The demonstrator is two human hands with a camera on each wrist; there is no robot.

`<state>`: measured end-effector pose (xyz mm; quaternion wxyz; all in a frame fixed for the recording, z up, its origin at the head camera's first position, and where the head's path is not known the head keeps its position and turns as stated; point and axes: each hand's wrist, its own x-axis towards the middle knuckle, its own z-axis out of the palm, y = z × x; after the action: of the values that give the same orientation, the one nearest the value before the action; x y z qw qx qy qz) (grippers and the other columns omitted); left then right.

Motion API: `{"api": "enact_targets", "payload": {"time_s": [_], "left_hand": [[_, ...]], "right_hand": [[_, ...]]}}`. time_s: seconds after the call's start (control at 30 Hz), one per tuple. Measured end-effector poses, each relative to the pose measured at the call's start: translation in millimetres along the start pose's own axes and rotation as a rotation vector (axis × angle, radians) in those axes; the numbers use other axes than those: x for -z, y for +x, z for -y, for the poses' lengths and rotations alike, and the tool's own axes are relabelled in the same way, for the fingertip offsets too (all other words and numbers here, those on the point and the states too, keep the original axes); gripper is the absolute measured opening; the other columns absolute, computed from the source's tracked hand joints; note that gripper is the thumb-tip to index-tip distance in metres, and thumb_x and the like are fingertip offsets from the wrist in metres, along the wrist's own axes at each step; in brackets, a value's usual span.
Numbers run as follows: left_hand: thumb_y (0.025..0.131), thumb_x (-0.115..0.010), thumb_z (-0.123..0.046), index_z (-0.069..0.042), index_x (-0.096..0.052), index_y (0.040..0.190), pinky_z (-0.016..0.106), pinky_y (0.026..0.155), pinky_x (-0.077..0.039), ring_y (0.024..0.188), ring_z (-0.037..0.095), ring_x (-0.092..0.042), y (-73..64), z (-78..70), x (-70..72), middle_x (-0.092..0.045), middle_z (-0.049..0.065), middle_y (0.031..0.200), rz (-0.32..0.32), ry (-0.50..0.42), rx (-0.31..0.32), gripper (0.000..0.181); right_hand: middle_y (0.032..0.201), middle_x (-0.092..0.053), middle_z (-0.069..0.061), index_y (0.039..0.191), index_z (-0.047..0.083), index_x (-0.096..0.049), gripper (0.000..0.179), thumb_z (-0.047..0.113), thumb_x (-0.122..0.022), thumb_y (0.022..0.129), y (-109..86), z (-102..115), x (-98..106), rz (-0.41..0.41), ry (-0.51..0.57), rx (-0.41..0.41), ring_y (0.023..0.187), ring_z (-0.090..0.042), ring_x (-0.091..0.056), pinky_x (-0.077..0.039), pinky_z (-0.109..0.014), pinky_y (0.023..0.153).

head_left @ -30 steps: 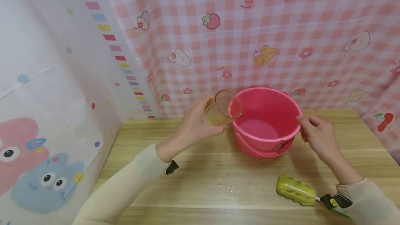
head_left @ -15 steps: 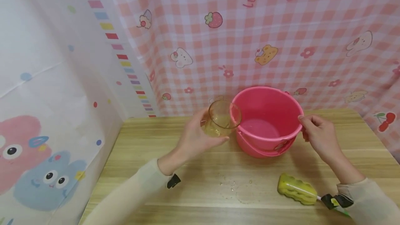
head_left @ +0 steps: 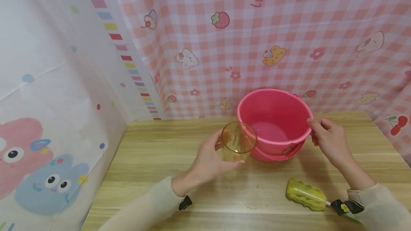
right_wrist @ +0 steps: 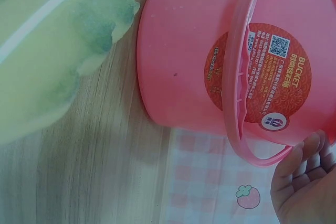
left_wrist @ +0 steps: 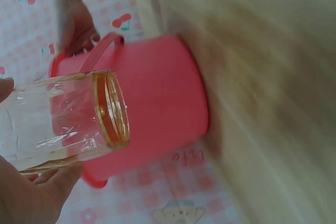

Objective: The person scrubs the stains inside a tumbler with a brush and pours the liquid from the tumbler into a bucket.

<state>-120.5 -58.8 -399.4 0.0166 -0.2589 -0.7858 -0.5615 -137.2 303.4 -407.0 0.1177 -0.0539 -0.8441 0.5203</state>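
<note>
An amber glass cup is in my left hand, thumb and fingers curled round its sides. In the head view the cup is nearly upright, above the table and overlapping the front left of a pink bucket. The left wrist view shows the cup's thick clear base with the bucket behind it. My right hand pinches the bucket's right rim. The bucket stands upright with its handle hanging down at the front, and a round red label shows on its side in the right wrist view.
A yellow-green sponge brush lies on the wooden table below my right hand. Water drops and a wet ring mark the tabletop in front of the bucket. A pink checked cloth hangs along the back, a white printed sheet at the left.
The cup in my left hand has come away from the bucket's left rim, down and toward me, and turned from tilted to nearly upright. My right hand stays at the bucket's rim.
</note>
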Motion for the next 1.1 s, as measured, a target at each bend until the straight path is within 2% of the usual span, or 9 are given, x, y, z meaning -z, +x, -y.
{"api": "enact_targets", "payload": {"time_s": [0.23, 0.33, 0.53, 0.7, 0.97, 1.1], "left_hand": [[0.069, -0.096, -0.006, -0.004, -0.054, 0.145, 0.037, 0.102, -0.056, 0.122, 0.026, -0.064, -11.4, 1.6, -13.2, -0.064, 0.011, 0.133, 0.025, -0.046, -0.03, 0.087], [0.07, -0.096, -0.006, -0.005, -0.053, 0.147, 0.037, 0.104, -0.055, 0.124, 0.026, -0.063, -16.3, 2.9, -18.0, -0.063, 0.013, 0.136, 0.044, -0.069, -0.026, 0.088], [0.071, -0.098, -0.012, -0.011, -0.053, 0.15, 0.034, 0.101, -0.056, 0.125, 0.021, -0.062, -25.1, 8.9, -27.5, -0.063, 0.006, 0.139, 0.08, -0.084, 0.014, 0.09], [0.072, -0.098, -0.016, -0.013, -0.054, 0.148, 0.031, 0.099, -0.056, 0.125, 0.016, -0.062, -32.5, 14.9, -34.8, -0.065, 0.0, 0.137, 0.119, -0.072, 0.006, 0.088], [0.073, -0.097, -0.013, -0.012, -0.052, 0.147, 0.032, 0.102, -0.055, 0.125, 0.015, -0.062, -41.4, 23.4, -45.8, -0.064, 0.001, 0.137, 0.194, -0.103, -0.024, 0.087], [0.072, -0.097, -0.014, -0.015, -0.049, 0.149, 0.032, 0.107, -0.051, 0.126, 0.013, -0.061, -44.5, 26.3, -48.9, -0.062, -0.001, 0.139, 0.208, -0.1, 0.007, 0.09]], "right_hand": [[0.066, -0.058, 0.002, 0.088, 0.003, -0.066, 0.039, 0.035, -0.057, 0.108, -0.2, 1.1, 0.7, -0.002, 0.0, -0.005, 0.058, -0.012, -0.057, -0.05, -0.023, 0.05], [0.065, -0.058, 0.002, 0.088, 0.003, -0.066, 0.039, 0.035, -0.057, 0.108, -0.1, 1.7, 0.2, -0.003, -0.002, -0.004, 0.058, -0.012, -0.056, -0.05, -0.023, 0.05], [0.065, -0.058, 0.002, 0.087, 0.003, -0.066, 0.039, 0.035, -0.057, 0.108, -0.2, 1.9, -0.6, -0.002, 0.002, -0.004, 0.058, -0.013, -0.056, -0.051, -0.024, 0.051], [0.065, -0.057, 0.001, 0.087, 0.002, -0.066, 0.039, 0.034, -0.057, 0.108, -0.7, 1.9, -0.7, 0.0, 0.009, -0.001, 0.058, -0.013, -0.056, -0.05, -0.023, 0.051], [0.066, -0.056, 0.001, 0.087, 0.002, -0.065, 0.039, 0.033, -0.057, 0.109, -1.1, 1.6, -0.8, 0.002, 0.012, 0.0, 0.058, -0.013, -0.056, -0.051, -0.024, 0.051], [0.066, -0.057, 0.001, 0.088, 0.002, -0.065, 0.039, 0.034, -0.057, 0.109, -0.8, 1.4, -0.3, 0.002, 0.004, -0.005, 0.058, -0.014, -0.056, -0.05, -0.023, 0.051]]}}
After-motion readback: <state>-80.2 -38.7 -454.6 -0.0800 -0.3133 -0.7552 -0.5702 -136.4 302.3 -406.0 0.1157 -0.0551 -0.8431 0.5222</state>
